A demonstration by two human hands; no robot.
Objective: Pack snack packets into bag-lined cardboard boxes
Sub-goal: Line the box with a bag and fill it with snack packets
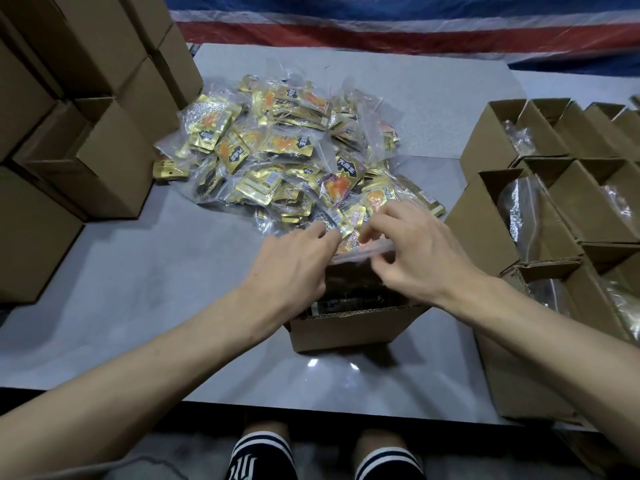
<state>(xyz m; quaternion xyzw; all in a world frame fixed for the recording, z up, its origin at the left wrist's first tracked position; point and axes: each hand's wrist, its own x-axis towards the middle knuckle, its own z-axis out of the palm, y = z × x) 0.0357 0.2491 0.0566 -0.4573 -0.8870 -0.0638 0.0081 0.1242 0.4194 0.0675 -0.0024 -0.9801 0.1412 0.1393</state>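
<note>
Noter: Both hands at work. Left hand [294, 261] and right hand [412, 251] each pinch the top edge of the clear bag [367, 249], fingers curled onto the film, nothing else held.

Checker: Why there?

Noter: Likely gathering or sealing the bag's mouth. It stands in the cardboard box [349, 329] right before the person and rises above the rim, so the edge is the only free hold.

Checker: Contents?

Noter: Dark packets show through the film low down, gold and orange ones at the top between the fingers. Looks full. No count possible.

Checker: Supply?

Noter: Snack packets [287, 150], gold, bundled in clear bags, heaped on the table [138, 271] just beyond the box, touching the hands' far side.

Checker: Other containers?

Noter: Open boxes [485, 216] crowd the right, flaps up, shiny liners [530, 216] inside; contents unclear. Closed boxes [104, 161] stacked on the left.
</note>
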